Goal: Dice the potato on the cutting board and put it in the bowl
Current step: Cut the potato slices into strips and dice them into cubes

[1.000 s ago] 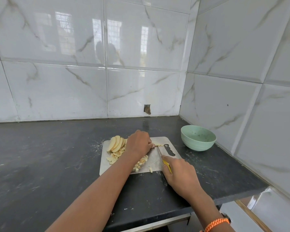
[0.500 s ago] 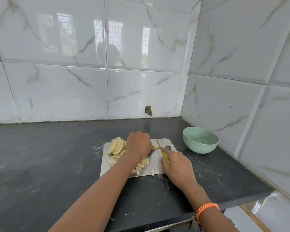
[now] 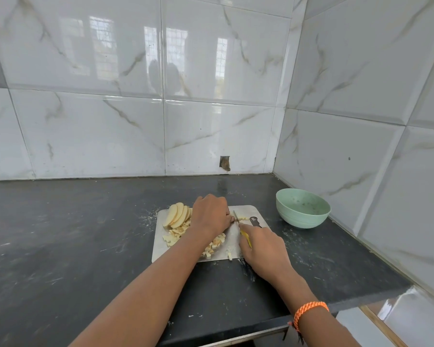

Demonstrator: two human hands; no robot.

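A steel cutting board [image 3: 161, 249] lies on the black counter. Fanned potato slices [image 3: 177, 214] sit at its far left corner, with diced potato pieces [image 3: 214, 245] scattered in front of them. My left hand [image 3: 211, 214] has curled fingers pinning potato strips [image 3: 243, 218] to the board. My right hand [image 3: 262, 247] grips a yellow-handled knife [image 3: 236, 216]; its blade stands just right of my left fingertips, against the strips. A green bowl [image 3: 302, 208] stands to the right of the board.
The black counter [image 3: 73, 234] is dusted with potato crumbs around the board. White tiled walls close in at the back and right; the bowl sits near the right wall. The counter's front edge runs below my forearms.
My right hand has brought the knife up the board from its near right part to my left fingertips. My left hand has stayed on the strips.
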